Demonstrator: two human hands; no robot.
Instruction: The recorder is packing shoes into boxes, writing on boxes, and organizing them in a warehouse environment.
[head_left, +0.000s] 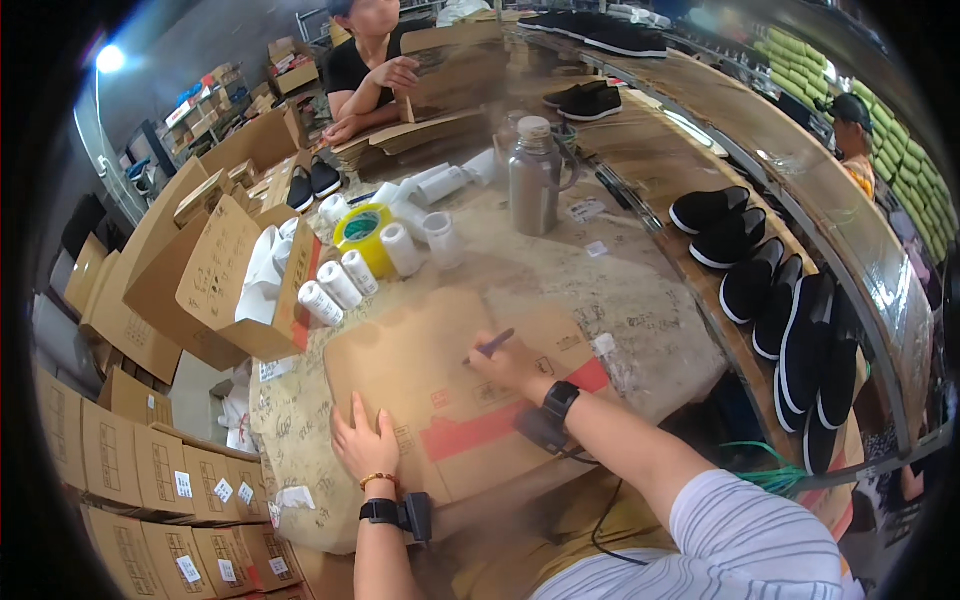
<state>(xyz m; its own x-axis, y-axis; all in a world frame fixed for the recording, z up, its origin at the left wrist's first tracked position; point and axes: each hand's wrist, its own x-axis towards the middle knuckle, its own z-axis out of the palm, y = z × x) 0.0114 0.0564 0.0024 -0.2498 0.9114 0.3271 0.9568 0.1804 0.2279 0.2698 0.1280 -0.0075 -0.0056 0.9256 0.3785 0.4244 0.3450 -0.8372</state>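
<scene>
A flat brown cardboard piece [420, 340] with a red band lies on the table in front of me. My left hand [367, 442] rests on its left edge with the fingers spread, holding nothing. In my right hand [512, 368], above the middle of the cardboard, is a dark purple marker [496, 342]. The fingers are closed round it, and its tip points down at the surface. Both wrists carry a black strap with a small device.
White label rolls [340, 285] and a yellow tape roll [364, 232] stand beyond the cardboard, near a metal flask [535, 185]. An open carton [228, 275] is left; stacked boxes [110, 460] sit below. Black shoes [800, 340] line the right-hand conveyor. Another person [365, 80] leans at the far end.
</scene>
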